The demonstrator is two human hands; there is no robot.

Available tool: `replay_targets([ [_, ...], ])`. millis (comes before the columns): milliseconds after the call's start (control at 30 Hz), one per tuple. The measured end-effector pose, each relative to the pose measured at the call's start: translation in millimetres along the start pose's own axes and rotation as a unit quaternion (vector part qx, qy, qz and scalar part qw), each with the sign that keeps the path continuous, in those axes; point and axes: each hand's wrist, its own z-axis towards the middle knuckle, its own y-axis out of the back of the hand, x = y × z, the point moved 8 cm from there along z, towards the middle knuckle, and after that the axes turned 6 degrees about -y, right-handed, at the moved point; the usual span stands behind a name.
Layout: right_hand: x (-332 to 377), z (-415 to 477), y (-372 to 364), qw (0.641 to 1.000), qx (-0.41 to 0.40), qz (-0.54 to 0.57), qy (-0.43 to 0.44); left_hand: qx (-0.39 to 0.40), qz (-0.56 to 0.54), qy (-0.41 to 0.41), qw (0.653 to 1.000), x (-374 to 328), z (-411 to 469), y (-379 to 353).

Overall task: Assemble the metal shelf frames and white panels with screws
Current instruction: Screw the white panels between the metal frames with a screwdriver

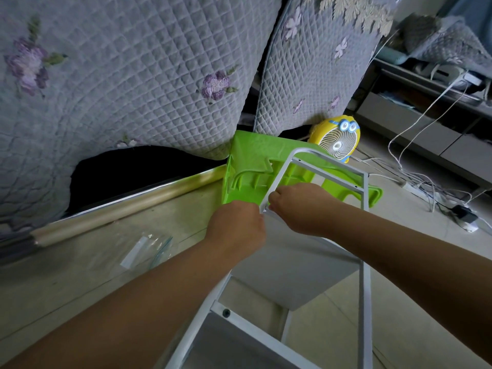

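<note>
A white metal shelf frame (364, 275) stands on the floor in front of me, its rounded top end reaching toward a green stool. A white panel (292, 272) sits between its rails, and a lower panel (239, 344) shows near the bottom edge. A dark screw (226, 312) sits in a lower crossbar. My left hand (235, 226) and my right hand (298, 206) meet at the frame's left rail, both with curled fingers at the joint where the panel's edge meets the rail. What the fingertips hold is hidden.
A green plastic stool (247, 169) lies tipped behind the frame. A yellow cartoon fan (338, 139) stands beyond it. Quilted grey sofa covers (133, 75) hang at the back. A clear plastic bag (141, 251) lies on the floor at left. Cables and a power strip (426, 193) trail at right.
</note>
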Motion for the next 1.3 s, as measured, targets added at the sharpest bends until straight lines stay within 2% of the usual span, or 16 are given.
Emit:
replay_targets([
  [233,-3.9,3.0,-5.3,0.997,0.016,0.051,-0.053,0.011,0.030,0.007,0.999,-0.6,0.5,-0.3],
  [400,-6.0,-0.4,-5.4,0.997,0.049,0.058,-0.018,0.021,0.040,0.009,0.999,-1.1,-0.5,-1.7],
  [733,3.6,-2.3,2.8,0.997,0.052,0.012,0.063,0.025,0.031,0.009,0.999,-1.6,-1.8,-0.8],
  [1200,5.8,1.8,3.9,0.998,0.057,0.012,0.039,0.011,-0.006,0.024,1.000,2.8,0.8,-0.5],
  [1300,2.3,-0.7,1.5,0.998,0.046,0.032,0.009,-0.003,-0.023,0.029,0.999,4.2,1.6,-1.5],
])
